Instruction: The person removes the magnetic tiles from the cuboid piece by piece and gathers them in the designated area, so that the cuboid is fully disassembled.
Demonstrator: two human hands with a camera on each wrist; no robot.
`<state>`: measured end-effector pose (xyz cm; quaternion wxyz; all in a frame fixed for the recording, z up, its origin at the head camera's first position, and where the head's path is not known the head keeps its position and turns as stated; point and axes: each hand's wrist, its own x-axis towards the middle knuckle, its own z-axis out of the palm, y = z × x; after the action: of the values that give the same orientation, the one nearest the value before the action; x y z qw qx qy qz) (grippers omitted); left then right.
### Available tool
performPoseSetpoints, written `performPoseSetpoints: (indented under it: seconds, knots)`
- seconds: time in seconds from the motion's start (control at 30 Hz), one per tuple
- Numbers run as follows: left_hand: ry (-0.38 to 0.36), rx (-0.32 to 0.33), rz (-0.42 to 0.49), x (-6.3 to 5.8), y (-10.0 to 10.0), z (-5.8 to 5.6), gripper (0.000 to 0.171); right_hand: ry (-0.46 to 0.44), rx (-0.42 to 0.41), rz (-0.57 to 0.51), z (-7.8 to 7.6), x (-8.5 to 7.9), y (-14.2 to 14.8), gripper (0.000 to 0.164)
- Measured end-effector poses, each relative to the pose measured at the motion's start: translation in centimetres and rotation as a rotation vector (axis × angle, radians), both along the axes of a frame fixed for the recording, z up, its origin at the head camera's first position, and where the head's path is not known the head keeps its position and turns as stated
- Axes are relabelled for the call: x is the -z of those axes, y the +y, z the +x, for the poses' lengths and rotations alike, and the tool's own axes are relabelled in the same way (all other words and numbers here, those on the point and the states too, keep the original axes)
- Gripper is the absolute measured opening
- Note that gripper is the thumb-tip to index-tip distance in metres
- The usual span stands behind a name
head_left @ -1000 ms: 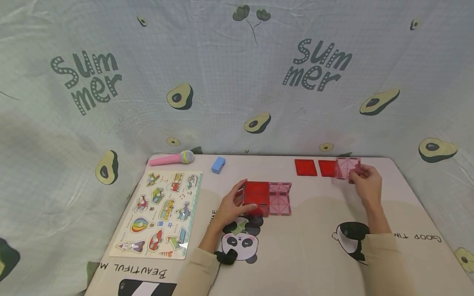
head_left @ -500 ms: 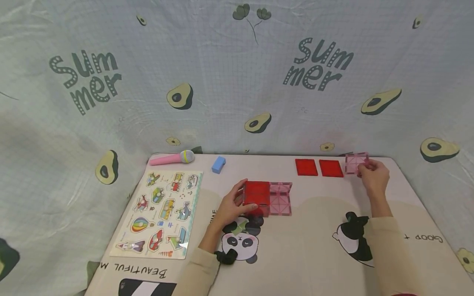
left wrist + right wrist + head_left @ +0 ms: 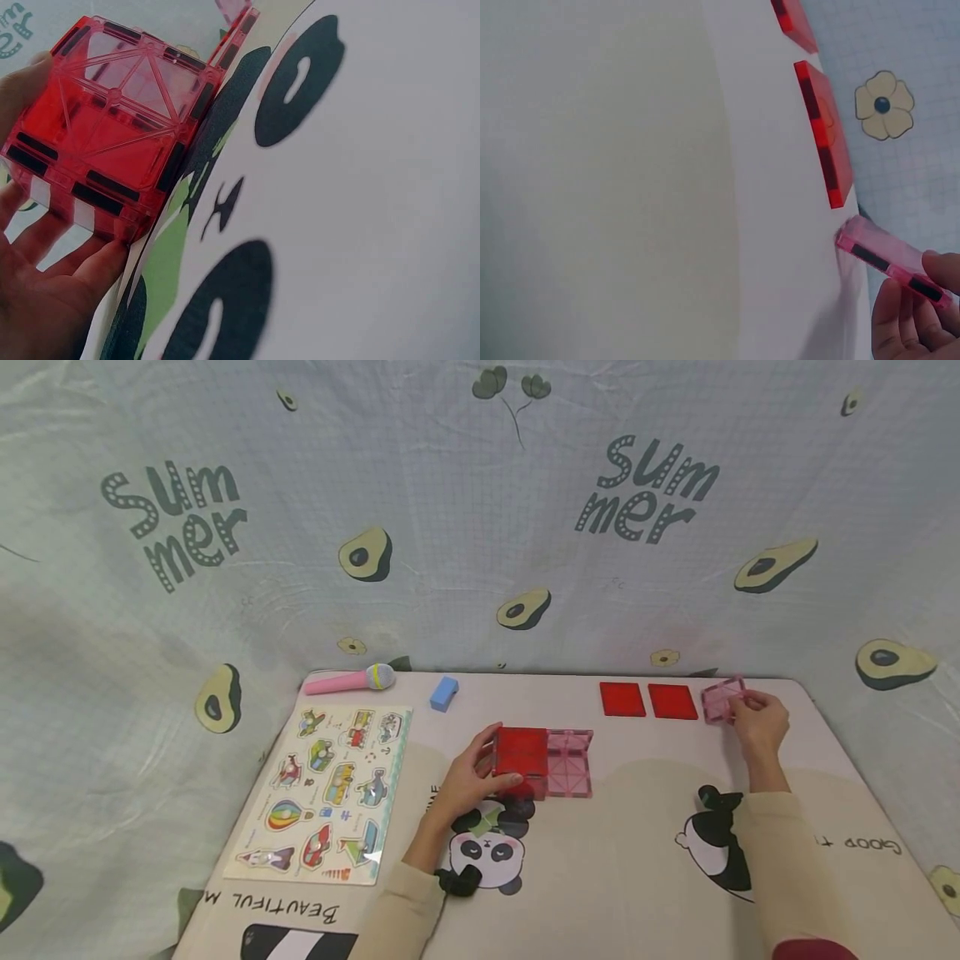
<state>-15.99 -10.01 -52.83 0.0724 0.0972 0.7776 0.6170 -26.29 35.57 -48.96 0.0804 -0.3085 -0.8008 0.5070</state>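
Note:
My left hand [image 3: 467,783] holds the left side of a box of see-through red magnetic tiles [image 3: 522,750], thumb across its near face. In the left wrist view, fingers lie under the box [image 3: 112,124], which shows dark magnet strips along its edges. Pink magnetic tiles [image 3: 569,774] join its right side, one flat and another standing behind. At the back right, my right hand [image 3: 760,727] pinches a loose pink magnetic tile [image 3: 718,700] between thumb and fingers. The right wrist view shows that tile [image 3: 881,255] tilted, one corner near the tabletop.
Two flat red tiles [image 3: 622,699] lie left of my right hand. A picture puzzle board [image 3: 318,797], a pink toy microphone [image 3: 337,682] and a blue block [image 3: 443,693] are on the left. A patterned cloth [image 3: 450,485] hangs behind the table.
My right hand has moved right with the pink tile, uncovering the second red tile, then lowered and tilted it. My left hand and the box have stayed still.

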Motion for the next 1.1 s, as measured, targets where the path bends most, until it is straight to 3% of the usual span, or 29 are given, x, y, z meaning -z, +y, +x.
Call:
performPoseSetpoints:
  seconds: [0.13, 0.3, 0.53, 0.87, 1.1]
  knots:
    - [0.002, 0.0, 0.001, 0.2, 0.0, -0.1, 0.086, -0.035, -0.001, 0.021, -0.1, 0.4, 0.1, 0.058]
    - [0.007, 0.002, 0.0, 0.3, -0.1, -0.2, 0.087, -0.1, -0.074, 0.079, -0.1, 0.8, 0.1, 0.069]
    - [0.011, 0.001, -0.012, 0.2, 0.0, -0.2, 0.087, -0.085, -0.121, 0.226, -0.1, 1.4, 0.3, 0.07]
    - [0.003, 0.028, 0.01, 0.1, -0.2, -0.4, 0.088, -0.155, -0.133, 0.243, -0.1, 1.3, 0.2, 0.068]
    - [0.001, 0.028, 0.009, 0.1, -0.1, -0.4, 0.087, -0.115, -0.118, 0.22, 0.2, 1.6, 0.5, 0.068]
